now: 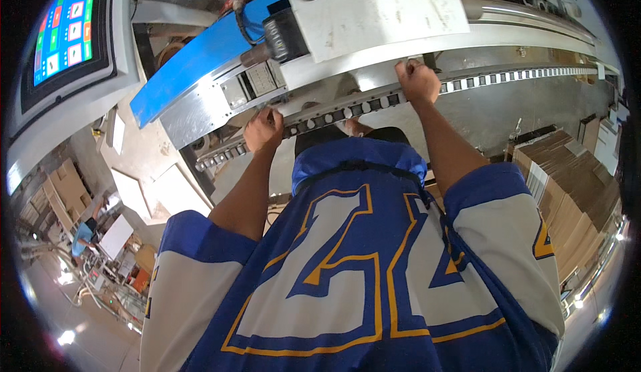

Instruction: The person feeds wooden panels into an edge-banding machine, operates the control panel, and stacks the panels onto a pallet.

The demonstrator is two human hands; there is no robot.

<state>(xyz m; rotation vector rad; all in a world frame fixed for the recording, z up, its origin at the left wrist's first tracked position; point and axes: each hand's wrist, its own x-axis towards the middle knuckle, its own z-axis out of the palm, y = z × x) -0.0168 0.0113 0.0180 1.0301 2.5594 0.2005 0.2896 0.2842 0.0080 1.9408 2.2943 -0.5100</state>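
Observation:
Both my arms reach forward to a long machine's edge. My left hand [264, 130] is closed with its fingers curled at the near side of the machine, beside a roller track [347, 113] of dark and pale segments. Farther right, my right hand [418, 82] is also curled closed, just above the same track. Whatever the fingers may grip is hidden behind them. Between the two hands runs a narrow grey metal edge. Past it lies the machine's silver bed [200, 108] with a blue cover [207, 52].
A pale metal plate [374, 15] with a dark knob overhangs the bed. At the far left stands a lit control screen [67, 25]. Stacked brown cardboard [567, 192] is on the right. Flat white panels [177, 195] lie at left; another person [83, 235] works beyond.

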